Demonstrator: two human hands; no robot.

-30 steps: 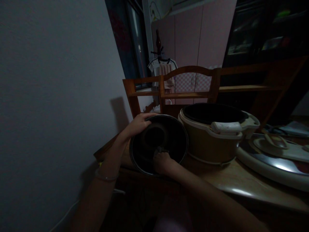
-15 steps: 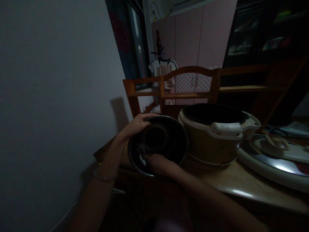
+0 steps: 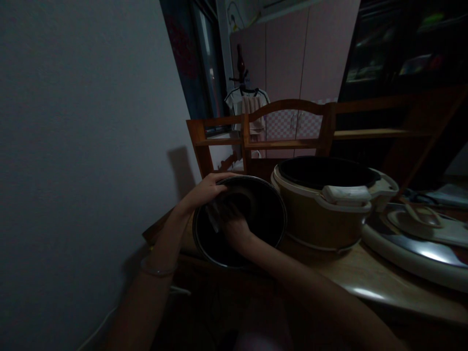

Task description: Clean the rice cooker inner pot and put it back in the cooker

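Observation:
A dark inner pot (image 3: pixel 265 224) lies tilted on the table, its mouth turned towards me. My left hand (image 3: pixel 208 191) is closed over its upper left rim, the thumb on the inside edge. Inside the pot is my right hand (image 3: pixel 236 229), fingers against the inner wall and partly lost in shadow. A small pale cloth (image 3: pixel 213 217) shows at those fingers, too dim to make out fully. Just right of the pot stands a cooker body (image 3: pixel 318 222) with a white handle (image 3: pixel 346 195) and a dark opening.
A cooker lid (image 3: pixel 420 243) with a shiny top lies on the right of the wooden table (image 3: pixel 347 273). Behind is a wooden shelf frame (image 3: pixel 285 145). A pale wall (image 3: pixel 91 146) rises close on the left.
My right hand has moved up and deeper inside the pot, with the pale cloth at its fingers. My left hand keeps its hold on the rim.

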